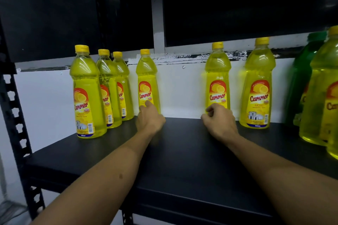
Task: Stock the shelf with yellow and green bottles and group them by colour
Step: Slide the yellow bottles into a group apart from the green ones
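Several yellow "Cammer" bottles stand on the black shelf (182, 155). Three of them are grouped at the left (87, 87), one behind another. My left hand (150, 118) grips the lower part of a yellow bottle (147, 76) by the back wall, one digit lying on its label. My right hand (218, 121) is curled round the base of another yellow bottle (217, 75) to the right, and hides that base. A further yellow bottle (257, 82) stands right of it. At the far right a green bottle (301, 78) stands behind a close yellow one (321, 87).
The white back wall (182, 93) runs behind the bottles. A black perforated upright (12, 107) stands at the shelf's left end. Bare shelf lies between the two held bottles and along the front edge. A dark upper shelf sits overhead.
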`<move>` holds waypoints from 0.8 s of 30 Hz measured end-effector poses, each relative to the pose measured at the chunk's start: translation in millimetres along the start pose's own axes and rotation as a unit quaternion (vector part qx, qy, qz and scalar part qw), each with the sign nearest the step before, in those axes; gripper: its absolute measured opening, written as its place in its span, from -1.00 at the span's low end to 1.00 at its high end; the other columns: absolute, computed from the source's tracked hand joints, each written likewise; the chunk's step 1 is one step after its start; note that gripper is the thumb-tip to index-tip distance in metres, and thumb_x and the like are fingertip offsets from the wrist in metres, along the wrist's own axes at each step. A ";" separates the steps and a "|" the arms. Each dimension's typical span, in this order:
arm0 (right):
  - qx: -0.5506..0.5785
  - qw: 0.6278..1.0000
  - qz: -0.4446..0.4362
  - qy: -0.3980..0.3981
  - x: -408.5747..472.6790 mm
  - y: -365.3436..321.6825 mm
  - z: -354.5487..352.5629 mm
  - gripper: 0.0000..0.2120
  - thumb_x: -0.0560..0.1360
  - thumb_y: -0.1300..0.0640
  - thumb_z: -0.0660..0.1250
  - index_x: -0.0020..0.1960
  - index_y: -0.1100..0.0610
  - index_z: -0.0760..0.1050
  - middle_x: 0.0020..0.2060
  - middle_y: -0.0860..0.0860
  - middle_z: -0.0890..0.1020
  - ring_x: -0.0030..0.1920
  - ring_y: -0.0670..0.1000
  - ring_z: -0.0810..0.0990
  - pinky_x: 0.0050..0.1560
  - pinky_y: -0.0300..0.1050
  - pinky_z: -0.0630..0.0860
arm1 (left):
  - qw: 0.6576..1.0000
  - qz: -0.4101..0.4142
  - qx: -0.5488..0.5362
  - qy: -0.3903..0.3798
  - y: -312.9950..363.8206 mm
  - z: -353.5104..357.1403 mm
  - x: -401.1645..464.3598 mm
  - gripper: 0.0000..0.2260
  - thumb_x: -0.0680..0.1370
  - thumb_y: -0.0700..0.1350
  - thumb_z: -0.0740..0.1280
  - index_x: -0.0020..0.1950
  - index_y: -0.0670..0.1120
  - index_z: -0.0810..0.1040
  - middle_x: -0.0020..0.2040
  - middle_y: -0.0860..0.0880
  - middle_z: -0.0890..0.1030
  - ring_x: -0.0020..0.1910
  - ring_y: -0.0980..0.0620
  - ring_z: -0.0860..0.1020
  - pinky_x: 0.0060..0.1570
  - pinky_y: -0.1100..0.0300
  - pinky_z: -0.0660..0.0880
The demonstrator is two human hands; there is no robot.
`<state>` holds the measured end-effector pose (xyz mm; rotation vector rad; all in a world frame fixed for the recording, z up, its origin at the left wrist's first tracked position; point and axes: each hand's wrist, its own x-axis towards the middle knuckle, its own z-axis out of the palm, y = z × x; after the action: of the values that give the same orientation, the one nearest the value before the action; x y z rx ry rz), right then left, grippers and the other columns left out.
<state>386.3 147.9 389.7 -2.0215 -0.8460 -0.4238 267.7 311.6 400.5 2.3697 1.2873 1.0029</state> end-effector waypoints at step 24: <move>0.089 0.990 0.035 -0.099 20.4 29.2 -16.1 -0.27 0.35 -0.02 0.56 0.37 0.11 0.25 0.22 0.10 0.57 0.15 0.13 0.59 0.18 0.04 0.53 | 0.972 0.161 -0.076 -0.150 8.4 11.5 -22.2 -0.47 0.53 0.25 0.27 0.27 -0.14 0.53 0.21 -0.13 0.59 0.16 -0.08 0.54 0.09 0.08 0.48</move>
<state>421.7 131.6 392.9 -1.9412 -0.8959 -0.1032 272.7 289.8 386.5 2.5341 0.7093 0.7491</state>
